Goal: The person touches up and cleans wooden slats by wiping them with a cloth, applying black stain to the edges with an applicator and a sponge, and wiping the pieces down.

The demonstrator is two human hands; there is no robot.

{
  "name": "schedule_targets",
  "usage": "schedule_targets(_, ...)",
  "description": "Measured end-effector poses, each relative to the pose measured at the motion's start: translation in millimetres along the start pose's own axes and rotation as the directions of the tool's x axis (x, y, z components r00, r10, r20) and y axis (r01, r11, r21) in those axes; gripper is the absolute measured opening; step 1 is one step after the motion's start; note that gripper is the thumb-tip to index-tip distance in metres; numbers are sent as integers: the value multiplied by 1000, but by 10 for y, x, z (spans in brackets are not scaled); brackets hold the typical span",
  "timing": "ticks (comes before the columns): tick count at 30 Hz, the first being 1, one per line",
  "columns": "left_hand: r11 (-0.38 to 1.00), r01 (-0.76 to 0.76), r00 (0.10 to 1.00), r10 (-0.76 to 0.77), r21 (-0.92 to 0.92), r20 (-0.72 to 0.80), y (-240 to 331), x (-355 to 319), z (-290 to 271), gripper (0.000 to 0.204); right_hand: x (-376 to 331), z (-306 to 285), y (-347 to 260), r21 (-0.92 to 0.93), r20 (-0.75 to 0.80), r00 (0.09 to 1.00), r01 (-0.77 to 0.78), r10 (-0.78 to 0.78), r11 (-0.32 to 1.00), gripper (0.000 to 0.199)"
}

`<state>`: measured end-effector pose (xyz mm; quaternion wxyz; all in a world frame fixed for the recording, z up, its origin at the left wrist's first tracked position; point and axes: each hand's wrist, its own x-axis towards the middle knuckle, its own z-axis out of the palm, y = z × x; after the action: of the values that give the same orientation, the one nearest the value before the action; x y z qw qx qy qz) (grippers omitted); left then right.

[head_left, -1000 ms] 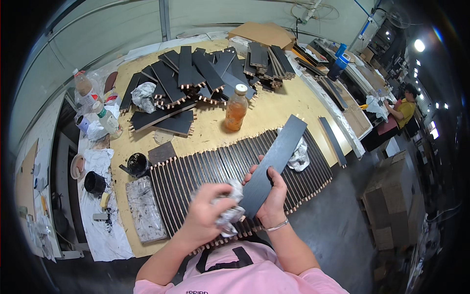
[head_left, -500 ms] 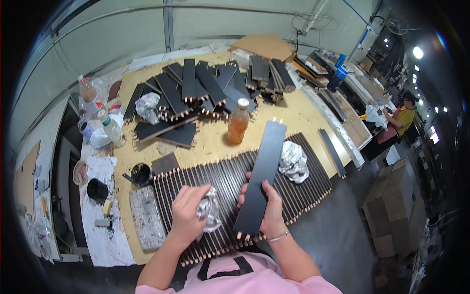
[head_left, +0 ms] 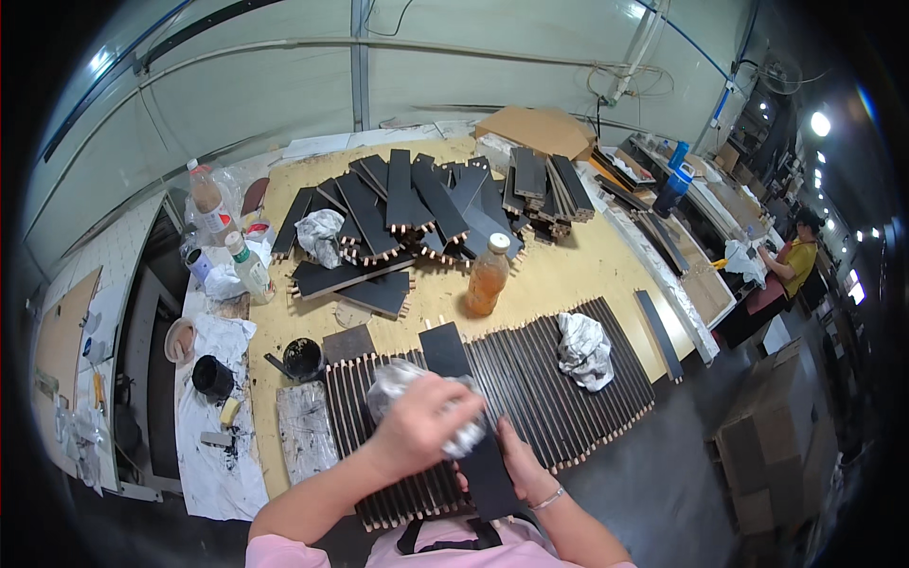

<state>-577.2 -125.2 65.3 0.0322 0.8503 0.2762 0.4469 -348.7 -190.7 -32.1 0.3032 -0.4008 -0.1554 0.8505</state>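
Observation:
My right hand [head_left: 521, 461] grips a black board [head_left: 492, 485] by its lower part, thumb along one edge. Pale dowel pegs stick out of its far end. Closed on a crumpled grey-white rag [head_left: 396, 381], my left hand [head_left: 428, 418] presses it against the board's face and hides its middle. Beneath both hands lies a tight row of black boards [head_left: 540, 379] standing on edge, their peg tips along the sides. Another crumpled rag [head_left: 584, 352] rests on the right part of that row.
Behind the row stands a bottle of orange liquid [head_left: 487, 276]. Farther back lies a heap of black boards [head_left: 398, 199] with a rag [head_left: 320, 235]. Black pots [head_left: 212, 377] and bottles [head_left: 210, 197] stand at the left. One loose board [head_left: 659, 333] lies right. A person [head_left: 793, 260] works far right.
My left hand has moved right with its rag and is now on the board. The board has come lower and closer to me. The whole view has shifted slightly.

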Motion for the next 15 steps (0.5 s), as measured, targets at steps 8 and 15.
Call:
schedule_targets(8,958,114,989,-136,262,66,-1414,55,71,34,8,-102,139,-321,86,995,-14,43,947,69)
schedule_targets(15,886,38,987,39,461,-156,-1825,342,-1096,34,-52,-167,-58,17,192,966,-178,171,984,79)
